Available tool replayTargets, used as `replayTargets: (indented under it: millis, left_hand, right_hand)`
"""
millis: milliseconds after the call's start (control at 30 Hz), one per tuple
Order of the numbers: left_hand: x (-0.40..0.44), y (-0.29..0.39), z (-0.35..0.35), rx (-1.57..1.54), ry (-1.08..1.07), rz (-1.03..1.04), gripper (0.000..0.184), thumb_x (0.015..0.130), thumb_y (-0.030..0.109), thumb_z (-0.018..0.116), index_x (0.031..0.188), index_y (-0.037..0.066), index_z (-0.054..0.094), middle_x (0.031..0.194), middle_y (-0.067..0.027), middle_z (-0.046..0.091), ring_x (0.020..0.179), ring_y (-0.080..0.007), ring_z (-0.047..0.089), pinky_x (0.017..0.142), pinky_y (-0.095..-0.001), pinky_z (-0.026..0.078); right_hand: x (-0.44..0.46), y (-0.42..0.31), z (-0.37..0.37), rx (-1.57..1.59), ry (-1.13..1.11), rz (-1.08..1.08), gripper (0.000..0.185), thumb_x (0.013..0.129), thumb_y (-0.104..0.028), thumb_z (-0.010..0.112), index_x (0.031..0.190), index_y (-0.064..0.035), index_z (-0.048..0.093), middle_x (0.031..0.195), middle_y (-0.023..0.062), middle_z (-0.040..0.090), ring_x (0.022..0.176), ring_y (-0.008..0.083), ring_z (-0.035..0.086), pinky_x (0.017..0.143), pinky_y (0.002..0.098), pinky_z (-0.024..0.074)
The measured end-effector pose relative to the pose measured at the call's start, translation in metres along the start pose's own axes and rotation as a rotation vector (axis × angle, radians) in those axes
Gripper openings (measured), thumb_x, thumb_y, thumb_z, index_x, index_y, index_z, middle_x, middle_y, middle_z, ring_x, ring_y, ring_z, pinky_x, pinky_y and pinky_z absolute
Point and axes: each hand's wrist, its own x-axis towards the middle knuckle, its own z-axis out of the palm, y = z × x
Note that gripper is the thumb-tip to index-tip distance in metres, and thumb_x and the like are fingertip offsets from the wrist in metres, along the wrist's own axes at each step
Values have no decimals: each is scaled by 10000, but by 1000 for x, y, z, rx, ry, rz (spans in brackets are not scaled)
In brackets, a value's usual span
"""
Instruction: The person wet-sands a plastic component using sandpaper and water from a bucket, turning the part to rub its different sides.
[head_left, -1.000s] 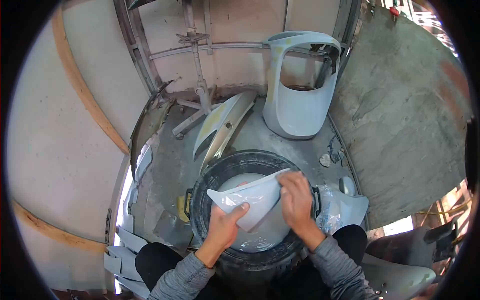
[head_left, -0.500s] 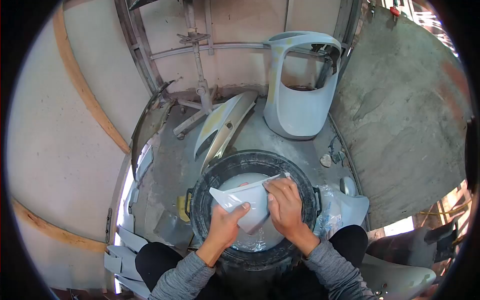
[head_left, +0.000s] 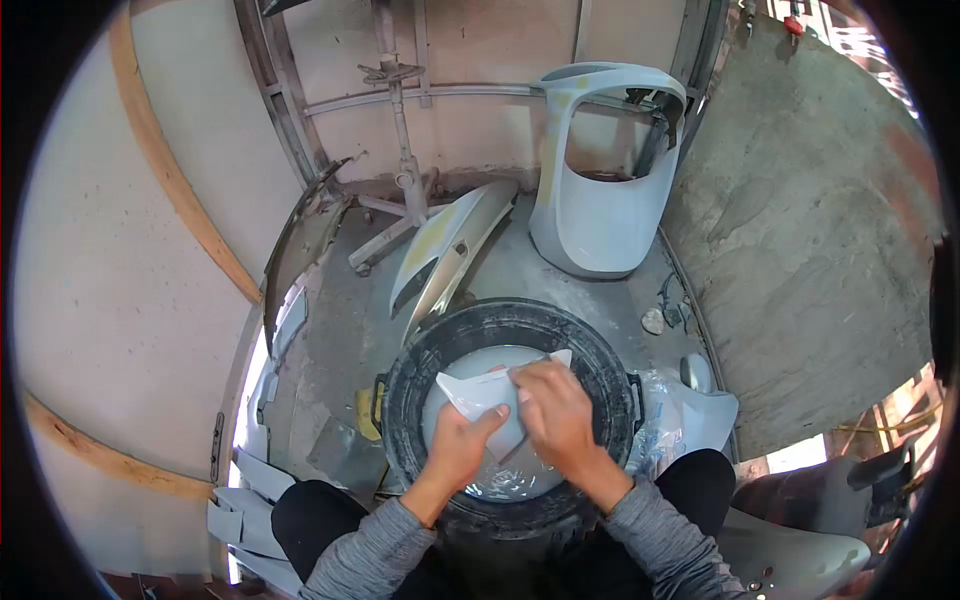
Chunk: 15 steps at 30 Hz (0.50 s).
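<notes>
A white panel (head_left: 480, 395) is held over the middle of a round black tub (head_left: 400, 355), inside the line of its rim and above cloudy water (head_left: 510, 485). Its long axis runs crosswise, from a pointed corner towards the tub's left edge to another corner towards the far right part of the rim, the right end set a little farther from the person. The panel narrows to a lower corner that points towards the near edge, and its smooth, wet-looking face is turned up towards the person. The left hand (head_left: 458, 445) has a closed grip on the left part, thumb flat on the near face and the fingers mostly hidden behind. The right hand (head_left: 558, 410) lies over the right part with its fingers bent together near the far edge; whether it pinches the panel or only presses on it, I cannot tell. Beyond the far rim, a curved, pointed panel (head_left: 432, 240) leans at a slant, and a large white shell (head_left: 608, 225) with a wide opening stands upright to its right.
</notes>
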Motion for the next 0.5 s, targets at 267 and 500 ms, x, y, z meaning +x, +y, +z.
replayTargets:
  millis: [267, 500]
  left_hand:
    - [27, 33, -36, 132, 59, -9, 437, 906, 64, 701, 1303, -18, 538, 1191, -120, 654, 1065, -188, 634, 950, -341, 502]
    - [63, 47, -53, 784, 212, 160, 327, 940, 307, 709, 1076, 11, 672, 891, -78, 708, 825, -149, 665, 749, -327, 522]
  right_hand:
    - [-6, 26, -27, 222, -173, 172, 228, 943, -53, 570, 1126, 19, 687, 1127, 170, 675, 1082, 361, 639, 1017, 476, 485]
    - [-13, 13, -34, -83, -371, -143, 455, 790, -62, 681, 1243, -24, 656, 1257, 138, 608, 1170, 336, 593, 1084, 498, 456]
